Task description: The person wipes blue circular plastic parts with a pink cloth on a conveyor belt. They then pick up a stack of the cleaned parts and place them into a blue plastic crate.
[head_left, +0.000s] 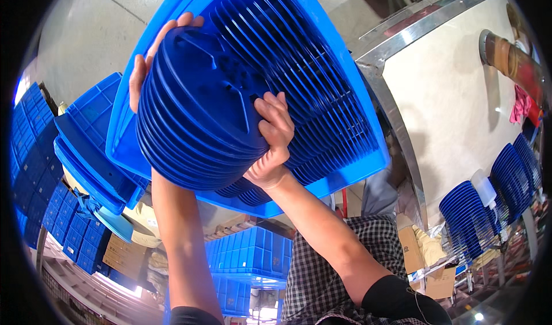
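Note:
Between my two hands is a stack of dark blue curved plastic plates (184, 109), nested closely, with bent slots in the top one. My left hand (152, 52) wraps round the far left edge, its palm hidden behind the stack. At the right side, the fingers of my right hand (275, 132) curl over the plates' edge. The stack is tilted above a bright blue plastic crate (371, 161). Inside the crate, rows of similar dark blue plates (310, 66) stand on edge, close together.
A metal-edged pale table (448, 95) stands at the right, with a pipe-like cylinder (500, 54) over it. More dark blue plates (466, 210) sit on a rack at lower right. Blue crates (253, 256) are stacked below, and other blue bins (98, 141) at left.

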Tool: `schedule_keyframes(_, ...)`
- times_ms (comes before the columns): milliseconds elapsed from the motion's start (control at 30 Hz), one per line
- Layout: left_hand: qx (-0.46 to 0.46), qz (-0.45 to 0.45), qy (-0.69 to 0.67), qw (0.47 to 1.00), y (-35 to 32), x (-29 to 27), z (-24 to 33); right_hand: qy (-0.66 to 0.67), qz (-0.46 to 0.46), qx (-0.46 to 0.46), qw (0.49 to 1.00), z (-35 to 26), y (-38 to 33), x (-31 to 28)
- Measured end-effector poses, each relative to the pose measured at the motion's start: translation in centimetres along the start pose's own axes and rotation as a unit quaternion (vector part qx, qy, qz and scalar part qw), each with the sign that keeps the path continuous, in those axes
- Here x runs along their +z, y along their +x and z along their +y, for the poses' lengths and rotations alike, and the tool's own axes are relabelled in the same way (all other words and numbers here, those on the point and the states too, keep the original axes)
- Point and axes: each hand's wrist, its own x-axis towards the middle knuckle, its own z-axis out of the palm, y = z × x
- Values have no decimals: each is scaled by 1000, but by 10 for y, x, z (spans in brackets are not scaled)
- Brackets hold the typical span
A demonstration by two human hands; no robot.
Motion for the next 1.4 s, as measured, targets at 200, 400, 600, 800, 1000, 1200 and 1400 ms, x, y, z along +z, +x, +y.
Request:
schedule_keyframes(200,-16,80,114,990,9,4,-9,-18,-46,45,998,0,0,-12)
schedule_keyframes(400,196,21,402,894,-9,-46,10,-111,-128,99,981,-13,-6,-49)
schedule_keyframes(600,258,147,350,888,-73,-52,-13,-100,-267,145,947,-34,-37,-145)
schedule_keyframes(800,186,175,511,821,-69,-26,-37,-119,-458,248,845,-52,-70,-269)
schedule_keyframes(1000,236,175,638,712,-30,-30,-36,-194,-568,269,753,-68,-70,-385)
schedule_keyframes(1200,224,118,724,641,-14,25,-25,-264,-558,312,723,-70,-71,-424)
schedule_keyframes(1400,192,130,719,655,-3,21,-32,-266,-534,313,739,-61,-82,-433)
